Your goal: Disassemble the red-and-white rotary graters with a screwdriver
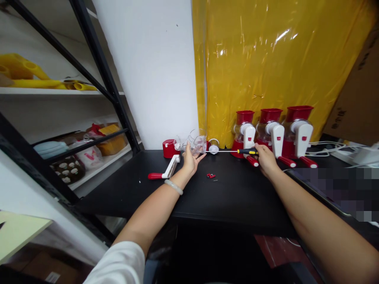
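Note:
My left hand (191, 159) is closed around a clear plastic housing (197, 142), held just above the black table. In my right hand (265, 159) is a black and yellow screwdriver (248, 151), its long shaft pointing left toward the housing. Whether the tip touches the housing I cannot tell. Left of my left hand lie a white crank handle with a red grip (170, 169) and a red part (169, 148). Behind the screwdriver shaft stands a white round part (213, 146). Small red pieces (211, 176) and a tiny metal pin (215, 180) rest on the tabletop nearer to me.
Three red and white hand-cranked graters (272, 132) stand in a row at the back right. White cables (327, 144) and a dark flat device (314, 189) lie at the right. A black-framed shelf (103, 63) borders the left, and a yellow plastic sheet (260, 71) hangs behind.

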Tool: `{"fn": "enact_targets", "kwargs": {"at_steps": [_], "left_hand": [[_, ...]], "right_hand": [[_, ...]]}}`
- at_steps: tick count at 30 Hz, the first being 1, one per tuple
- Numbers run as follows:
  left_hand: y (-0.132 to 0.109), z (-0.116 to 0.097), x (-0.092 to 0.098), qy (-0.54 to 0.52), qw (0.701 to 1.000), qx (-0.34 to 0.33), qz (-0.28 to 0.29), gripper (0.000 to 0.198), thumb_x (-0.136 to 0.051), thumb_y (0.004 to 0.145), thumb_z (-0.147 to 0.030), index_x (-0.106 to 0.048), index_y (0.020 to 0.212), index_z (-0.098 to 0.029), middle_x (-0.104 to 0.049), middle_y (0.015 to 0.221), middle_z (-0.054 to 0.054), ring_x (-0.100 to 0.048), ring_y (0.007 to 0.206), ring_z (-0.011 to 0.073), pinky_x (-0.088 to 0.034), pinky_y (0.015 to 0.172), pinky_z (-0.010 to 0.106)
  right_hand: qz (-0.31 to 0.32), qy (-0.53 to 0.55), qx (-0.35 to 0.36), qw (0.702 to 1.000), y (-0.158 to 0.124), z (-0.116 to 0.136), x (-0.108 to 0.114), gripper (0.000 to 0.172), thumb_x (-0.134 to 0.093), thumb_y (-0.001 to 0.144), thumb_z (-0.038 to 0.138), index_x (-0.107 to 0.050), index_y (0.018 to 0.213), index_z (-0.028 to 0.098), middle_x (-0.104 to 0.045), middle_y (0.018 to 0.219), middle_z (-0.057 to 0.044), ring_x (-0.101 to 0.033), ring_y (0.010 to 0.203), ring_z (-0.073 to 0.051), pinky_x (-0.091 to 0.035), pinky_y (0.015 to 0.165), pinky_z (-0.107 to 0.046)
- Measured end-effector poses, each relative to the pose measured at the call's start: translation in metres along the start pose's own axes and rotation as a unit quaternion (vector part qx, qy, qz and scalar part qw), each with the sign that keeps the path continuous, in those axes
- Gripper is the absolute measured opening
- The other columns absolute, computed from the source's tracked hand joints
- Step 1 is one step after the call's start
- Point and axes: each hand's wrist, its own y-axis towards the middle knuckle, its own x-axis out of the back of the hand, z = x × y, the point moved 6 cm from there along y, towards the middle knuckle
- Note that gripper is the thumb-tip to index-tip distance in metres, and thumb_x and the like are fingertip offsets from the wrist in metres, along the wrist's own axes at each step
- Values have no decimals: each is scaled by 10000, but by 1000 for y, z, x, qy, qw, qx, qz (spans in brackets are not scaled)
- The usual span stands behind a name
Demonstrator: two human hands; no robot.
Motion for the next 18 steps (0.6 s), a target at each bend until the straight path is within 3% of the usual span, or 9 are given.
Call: {"fn": "enact_targets", "kwargs": {"at_steps": [2,4,9,11,16,18], "left_hand": [[-1,-1,-1,-3,1000,-3,4,522,-634,899,-589,-495,1286,-266,-716,1171,107,-719,1057,243,-603,918,475],[-1,0,-1,-8,1000,-1,5,527,-644,894,-586,-492,1284,-267,-718,1169,104,-727,1027,234,-601,918,478],[1,1,0,-10,1000,-1,11,498,-634,912,-556,-500,1280,-249,-713,1178,114,-733,999,224,-603,902,470],[2,1,0,-8,1000,-4,19,476,-619,924,-547,-510,1281,-252,-711,1188,111,-729,1024,224,-605,903,454],[2,0,1,1,1000,-6,18,472,-611,929,-545,-518,1291,-259,-697,1216,115,-720,1056,234,-606,904,449],[2,1,1,5,1000,-3,13,481,-616,924,-550,-518,1288,-251,-697,1210,122,-721,1044,237,-603,902,464]], "right_hand": [[1,63,-15,998,-1,2,-3,461,-800,577,615,-595,752,242,-585,673,28,-526,553,-126,-444,482,-266],[6,86,-1,996,-1,5,-4,442,-780,589,613,-586,746,247,-604,706,18,-547,577,-138,-448,480,-272],[-20,-44,17,999,-1,3,5,507,-593,777,732,-614,733,227,-601,658,-1,-546,587,-146,-443,484,-271],[-23,-37,7,999,-2,1,5,474,-688,730,687,-625,732,217,-599,644,11,-544,590,-134,-448,497,-255],[-6,108,-32,994,-1,-2,-2,412,-864,546,500,-646,745,214,-600,649,32,-531,556,-109,-436,462,-225],[16,117,-10,993,2,-1,-2,403,-840,587,531,-643,737,213,-620,689,22,-541,570,-105,-439,458,-216]]}}
